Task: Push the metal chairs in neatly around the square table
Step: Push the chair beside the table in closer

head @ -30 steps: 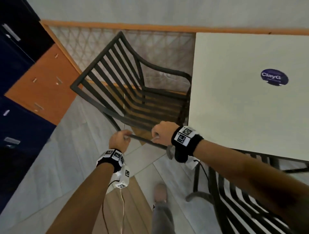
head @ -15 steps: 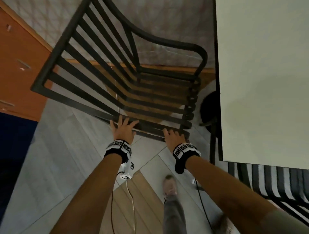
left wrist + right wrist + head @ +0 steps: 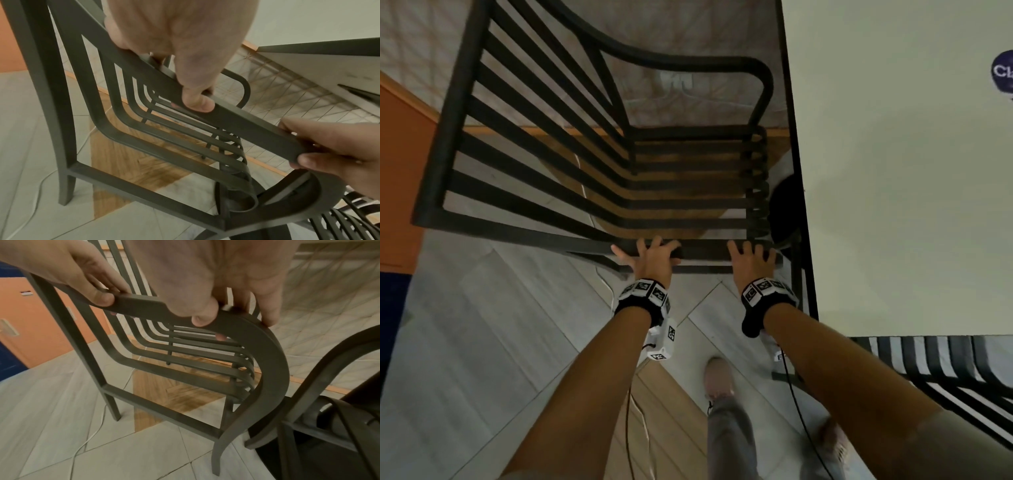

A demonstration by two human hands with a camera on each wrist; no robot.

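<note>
The chair [image 3: 599, 164] occupies the frame's centre-left, seat edge beside the surface [image 3: 893, 205] at right. The left hand [image 3: 650, 255] and right hand [image 3: 751, 260] both grip its top rail, fingers curled over, thumbs beneath. A second chair [image 3: 945, 373] sits lower right.

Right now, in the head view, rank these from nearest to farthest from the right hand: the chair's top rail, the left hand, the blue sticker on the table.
1. The chair's top rail: under the right hand, which grips it.
2. The left hand: to its left, on the same rail.
3. The blue sticker: far off on the table, upper right.
</note>
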